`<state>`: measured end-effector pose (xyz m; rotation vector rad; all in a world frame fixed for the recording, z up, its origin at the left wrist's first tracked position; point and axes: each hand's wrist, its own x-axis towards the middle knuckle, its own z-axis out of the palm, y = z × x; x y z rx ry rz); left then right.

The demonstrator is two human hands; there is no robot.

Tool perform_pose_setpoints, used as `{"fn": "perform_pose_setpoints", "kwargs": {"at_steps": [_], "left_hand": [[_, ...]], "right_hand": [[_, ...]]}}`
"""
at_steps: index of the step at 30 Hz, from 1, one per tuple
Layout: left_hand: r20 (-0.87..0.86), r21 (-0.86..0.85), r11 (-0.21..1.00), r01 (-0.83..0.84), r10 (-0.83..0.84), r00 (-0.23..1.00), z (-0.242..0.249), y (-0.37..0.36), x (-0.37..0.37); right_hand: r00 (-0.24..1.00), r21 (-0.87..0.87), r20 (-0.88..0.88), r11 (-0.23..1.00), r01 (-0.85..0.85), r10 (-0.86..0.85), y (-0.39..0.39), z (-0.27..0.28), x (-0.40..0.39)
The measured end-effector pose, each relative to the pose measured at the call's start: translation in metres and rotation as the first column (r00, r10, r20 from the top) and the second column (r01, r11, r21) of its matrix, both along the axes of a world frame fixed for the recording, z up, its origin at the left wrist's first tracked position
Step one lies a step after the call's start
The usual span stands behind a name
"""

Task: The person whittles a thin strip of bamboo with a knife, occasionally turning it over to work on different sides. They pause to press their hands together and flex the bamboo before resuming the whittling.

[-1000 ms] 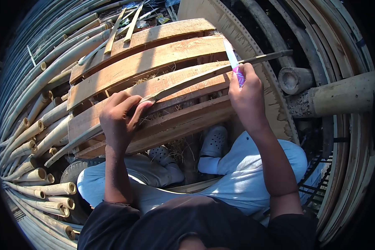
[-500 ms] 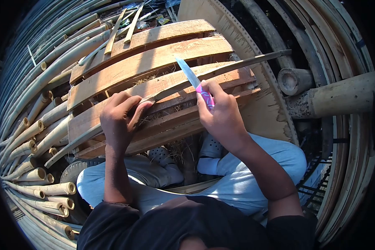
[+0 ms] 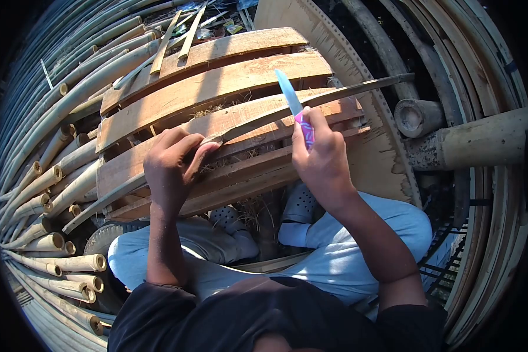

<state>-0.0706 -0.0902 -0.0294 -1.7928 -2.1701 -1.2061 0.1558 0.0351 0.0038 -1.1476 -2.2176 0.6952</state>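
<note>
A long, narrow bamboo strip (image 3: 340,92) slants across the slatted wooden crate (image 3: 217,83), rising from lower left to upper right. Wrapped round it left of its middle is my left hand (image 3: 173,161), thumb and fingers closed. My right hand (image 3: 322,155) grips a knife by its pink patterned handle (image 3: 305,129). The knife's pale blade (image 3: 287,91) points up and slightly left, overlapping the strip in this view. Part of the strip is hidden behind my left hand.
Stacked bamboo poles (image 3: 53,205) fill the left side, cut ends facing inward. A curved plywood sheet (image 3: 375,161) stands behind the crate. At right are a thick bamboo post (image 3: 481,141) and long wooden slats (image 3: 498,234). Loose strips (image 3: 167,41) lie at the crate's far corner.
My right hand and the knife have shifted right along the strip, and the blade stands more upright. My left hand stays nearly in place, still round the strip.
</note>
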Motion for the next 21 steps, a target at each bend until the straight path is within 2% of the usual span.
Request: {"fn": "perform_pose_setpoints", "kwargs": {"at_steps": [2, 4, 5, 8, 10, 13, 15, 16, 19, 21], "left_hand": [[0.015, -0.014, 1.000, 0.012, -0.011, 1.000, 0.000, 0.000, 0.000], [0.014, -0.022, 0.999, 0.042, -0.041, 0.999, 0.002, -0.001, 0.001], [0.015, -0.026, 0.999, 0.041, -0.041, 0.999, 0.001, -0.001, 0.001], [-0.009, -0.005, 1.000, 0.017, -0.017, 1.000, 0.001, -0.001, 0.001], [0.015, -0.013, 1.000, 0.006, -0.006, 1.000, -0.001, 0.000, 0.001], [-0.008, 0.022, 1.000, 0.017, -0.016, 1.000, 0.001, 0.001, 0.002], [-0.007, 0.018, 1.000, 0.007, -0.007, 1.000, 0.000, 0.000, 0.003], [-0.009, 0.022, 1.000, -0.002, 0.002, 1.000, 0.000, 0.000, 0.003], [-0.014, 0.015, 1.000, 0.008, -0.008, 1.000, -0.001, 0.001, 0.001], [-0.019, 0.019, 1.000, 0.016, -0.015, 1.000, 0.000, 0.002, 0.002]], "right_hand": [[0.997, -0.003, 0.034, 0.998, -0.070, 0.070, -0.020, -0.005, -0.005], [0.996, 0.048, -0.080, 0.998, -0.034, 0.037, 0.006, 0.002, 0.002], [0.997, 0.112, -0.004, 0.991, 0.074, -0.074, 0.021, 0.006, 0.008], [0.998, 0.108, 0.001, 0.992, 0.059, -0.059, 0.014, 0.000, 0.005], [0.997, 0.023, 0.023, 0.996, -0.081, 0.080, -0.023, -0.010, -0.006], [0.994, -0.017, 0.015, 0.994, -0.109, 0.109, 0.003, 0.000, 0.002], [0.992, 0.150, 0.019, 0.981, 0.120, -0.124, 0.029, 0.003, 0.009], [0.993, 0.151, 0.019, 0.982, 0.115, -0.120, 0.022, 0.003, 0.006], [0.996, -0.050, 0.069, 0.997, -0.061, 0.065, -0.031, -0.010, -0.009], [0.990, -0.032, -0.026, 0.990, -0.137, 0.137, -0.029, -0.014, -0.008]]}}
